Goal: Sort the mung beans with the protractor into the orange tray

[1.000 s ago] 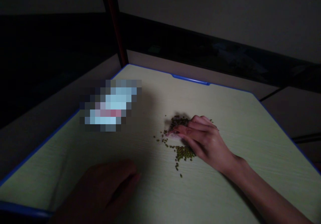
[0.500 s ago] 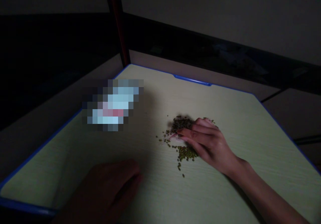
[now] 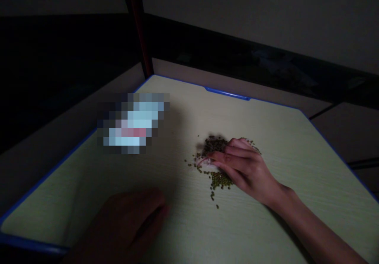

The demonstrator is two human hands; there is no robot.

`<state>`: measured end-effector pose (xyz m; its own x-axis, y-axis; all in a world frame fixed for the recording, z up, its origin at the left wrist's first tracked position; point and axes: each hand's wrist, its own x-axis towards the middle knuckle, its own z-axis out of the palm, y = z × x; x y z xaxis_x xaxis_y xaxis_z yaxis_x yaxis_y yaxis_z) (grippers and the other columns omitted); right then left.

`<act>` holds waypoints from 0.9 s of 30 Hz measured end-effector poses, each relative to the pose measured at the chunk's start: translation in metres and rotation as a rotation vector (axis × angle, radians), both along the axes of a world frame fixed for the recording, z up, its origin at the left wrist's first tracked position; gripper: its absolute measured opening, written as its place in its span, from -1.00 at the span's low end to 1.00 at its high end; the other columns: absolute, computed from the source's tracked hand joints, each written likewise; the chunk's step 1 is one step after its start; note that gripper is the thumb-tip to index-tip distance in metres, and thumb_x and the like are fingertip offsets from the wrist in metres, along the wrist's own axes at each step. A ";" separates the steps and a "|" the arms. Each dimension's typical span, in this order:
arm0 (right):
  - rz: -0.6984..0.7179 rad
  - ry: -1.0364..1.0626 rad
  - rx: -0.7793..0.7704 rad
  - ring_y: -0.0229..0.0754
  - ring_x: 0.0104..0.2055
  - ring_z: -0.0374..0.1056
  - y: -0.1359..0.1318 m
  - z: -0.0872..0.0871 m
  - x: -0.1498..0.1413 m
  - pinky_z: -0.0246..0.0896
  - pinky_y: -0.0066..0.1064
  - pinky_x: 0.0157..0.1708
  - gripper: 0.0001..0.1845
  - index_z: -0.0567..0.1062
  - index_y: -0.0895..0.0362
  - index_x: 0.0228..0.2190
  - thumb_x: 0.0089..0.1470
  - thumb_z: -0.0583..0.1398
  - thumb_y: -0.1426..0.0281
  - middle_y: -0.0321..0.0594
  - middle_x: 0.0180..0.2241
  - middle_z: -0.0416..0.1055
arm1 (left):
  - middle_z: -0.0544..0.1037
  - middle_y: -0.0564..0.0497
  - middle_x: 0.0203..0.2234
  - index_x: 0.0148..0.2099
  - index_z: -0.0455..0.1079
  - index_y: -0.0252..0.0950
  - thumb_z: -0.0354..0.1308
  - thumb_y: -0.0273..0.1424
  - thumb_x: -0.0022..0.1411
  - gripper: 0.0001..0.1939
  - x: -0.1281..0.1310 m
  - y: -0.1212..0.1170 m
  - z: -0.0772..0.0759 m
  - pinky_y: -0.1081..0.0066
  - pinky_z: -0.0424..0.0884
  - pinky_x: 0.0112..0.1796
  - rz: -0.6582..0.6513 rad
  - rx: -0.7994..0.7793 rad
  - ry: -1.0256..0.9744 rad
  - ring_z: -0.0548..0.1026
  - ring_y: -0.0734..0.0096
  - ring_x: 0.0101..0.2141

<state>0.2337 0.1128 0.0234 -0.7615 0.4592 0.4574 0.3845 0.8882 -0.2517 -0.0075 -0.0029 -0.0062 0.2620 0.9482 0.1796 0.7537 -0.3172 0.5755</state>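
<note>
My right hand (image 3: 242, 163) is low over a pile of small green beans, its fingers pinched together. Under the fingertips shows a pale, partly see-through piece with a pinkish curved edge (image 3: 205, 161); its kind is unclear, and my fingers hide most of it. Dark beans (image 3: 215, 145) lie heaped beyond the fingers, and brighter green beans (image 3: 220, 180) are spread on the near side. In deep shadow at the lower left, my left hand (image 3: 133, 216) is curled with thumb and fingers close together. Whatever it may hold cannot be made out.
The pale tabletop (image 3: 266, 224) has a blue rim and a blue handle-like strip (image 3: 227, 93) at its far edge. A bright, blurred-out flat object (image 3: 142, 118) lies at the left side. Several loose beans are scattered around the pile. Walls and a dark post (image 3: 137, 27) stand behind.
The pale piece under my right fingers shows slightly more at its left edge, and a few more beans show beyond the knuckles. My left hand stays almost where it was.
</note>
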 end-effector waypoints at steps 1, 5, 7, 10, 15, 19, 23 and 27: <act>0.000 -0.001 0.003 -0.16 -0.44 0.18 0.000 0.000 0.000 0.01 -0.30 -0.39 -0.75 0.53 0.22 -0.19 0.20 0.07 0.47 -0.20 -0.53 0.43 | 0.34 0.26 -0.62 -0.45 0.27 -0.18 -0.13 -0.20 0.29 -0.69 0.000 0.000 0.000 0.57 0.11 -0.56 -0.005 -0.020 -0.006 0.31 0.72 -0.60; -0.029 -0.009 0.010 -0.16 -0.43 0.18 0.000 -0.002 -0.001 0.00 -0.30 -0.39 -0.75 0.53 0.17 -0.19 0.21 0.07 0.46 -0.21 -0.54 0.41 | 0.40 0.22 -0.58 -0.40 0.29 -0.18 -0.13 -0.21 0.29 -0.71 0.001 0.001 0.001 0.56 0.17 -0.54 0.001 0.038 0.052 0.35 0.67 -0.57; -0.050 -0.007 0.003 -0.16 -0.42 0.18 0.000 -0.003 -0.002 0.01 -0.31 -0.38 -0.75 0.54 0.13 -0.18 0.20 0.08 0.46 -0.22 -0.51 0.43 | 0.42 0.23 -0.54 -0.36 0.29 -0.17 -0.14 -0.21 0.29 -0.73 0.001 0.000 0.002 0.58 0.20 -0.51 0.013 0.082 0.075 0.38 0.67 -0.54; -0.061 -0.001 0.004 -0.17 -0.42 0.18 0.000 -0.004 -0.004 0.01 -0.31 -0.39 -0.74 0.54 0.11 -0.18 0.20 0.07 0.45 -0.21 -0.49 0.44 | 0.40 0.25 -0.57 -0.39 0.28 -0.16 -0.13 -0.21 0.30 -0.72 0.002 0.000 0.003 0.59 0.18 -0.52 0.011 0.054 0.075 0.36 0.69 -0.55; -0.033 0.001 0.014 -0.17 -0.43 0.16 0.001 -0.003 -0.007 0.00 -0.31 -0.40 -0.73 0.54 0.16 -0.18 0.22 0.05 0.45 -0.21 -0.53 0.41 | 0.40 0.28 -0.57 -0.37 0.29 -0.14 -0.13 -0.20 0.29 -0.73 0.001 0.001 0.001 0.60 0.17 -0.55 0.011 0.051 0.060 0.36 0.73 -0.57; 0.020 0.005 0.011 -0.16 -0.43 0.16 0.003 -0.002 -0.005 0.00 -0.31 -0.40 -0.73 0.53 0.15 -0.17 0.21 0.06 0.47 -0.23 -0.55 0.37 | 0.36 0.28 -0.62 -0.43 0.28 -0.16 -0.11 -0.25 0.29 -0.73 0.001 0.004 0.001 0.62 0.14 -0.57 -0.008 0.042 0.046 0.33 0.76 -0.60; 0.045 -0.014 0.003 -0.15 -0.44 0.15 0.004 0.000 -0.002 0.00 -0.30 -0.40 -0.71 0.52 0.14 -0.16 0.23 0.02 0.44 -0.24 -0.57 0.34 | 0.38 0.30 -0.58 -0.39 0.27 -0.14 -0.13 -0.21 0.30 -0.74 0.002 0.004 0.003 0.63 0.17 -0.53 0.001 0.074 0.039 0.34 0.77 -0.57; 0.070 -0.018 0.009 -0.18 -0.45 0.13 0.006 0.001 0.000 -0.01 -0.31 -0.42 -0.72 0.51 0.18 -0.17 0.24 0.02 0.46 -0.24 -0.55 0.35 | 0.33 0.29 -0.64 -0.45 0.25 -0.17 -0.13 -0.23 0.29 -0.70 0.003 0.004 0.006 0.61 0.12 -0.57 -0.008 0.032 0.030 0.30 0.77 -0.61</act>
<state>0.2332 0.1185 0.0242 -0.7998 0.4008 0.4468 0.3261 0.9151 -0.2370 -0.0042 0.0015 0.0000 0.2753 0.9400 0.2016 0.7678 -0.3412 0.5423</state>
